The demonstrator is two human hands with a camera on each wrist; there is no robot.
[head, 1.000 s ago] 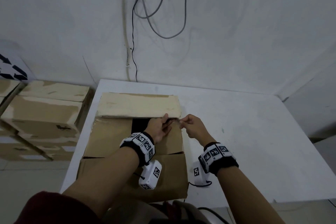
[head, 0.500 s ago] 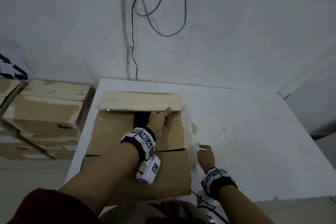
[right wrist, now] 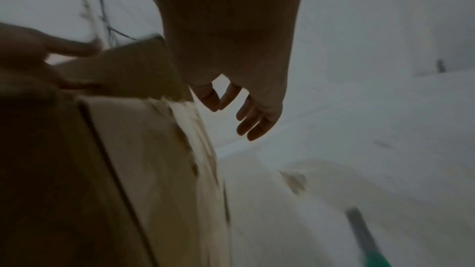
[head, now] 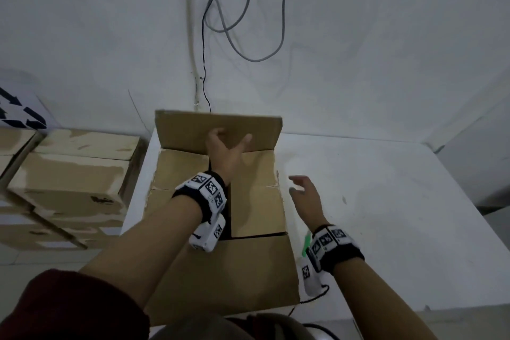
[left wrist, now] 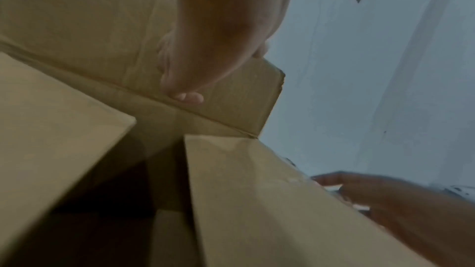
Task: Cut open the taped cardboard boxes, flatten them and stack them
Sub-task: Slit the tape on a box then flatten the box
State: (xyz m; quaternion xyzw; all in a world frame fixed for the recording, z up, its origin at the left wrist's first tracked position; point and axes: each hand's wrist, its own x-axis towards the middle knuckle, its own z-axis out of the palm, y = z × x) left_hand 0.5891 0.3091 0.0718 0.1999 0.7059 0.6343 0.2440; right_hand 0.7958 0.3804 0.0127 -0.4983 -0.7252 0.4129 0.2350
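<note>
A brown cardboard box [head: 259,201] stands on the white table [head: 386,201], its top open. The far flap [head: 187,132] stands upright. My left hand [head: 229,143] presses against that flap's inner face, thumb spread out to the right; the thumb [left wrist: 190,96] lies flat on the cardboard [left wrist: 77,17]. My right hand [head: 302,189] hovers empty just right of the box's side [right wrist: 154,149], with its fingers [right wrist: 249,121] loose and apart. A green-handled cutter [head: 305,243] lies on the table beside the box, under my right wrist, and its handle [right wrist: 365,239] shows blurred.
Several taped cardboard boxes [head: 69,174] are stacked to the left of the table. A white box with black arrows [head: 19,113] sits behind them. Cables [head: 248,36] hang down the wall behind the table. The table's right half holds nothing I can see.
The far flap went from lying flat to standing upright under my left hand. My right hand left the flap seam, dropped back to the table, and now hovers empty beside the box.
</note>
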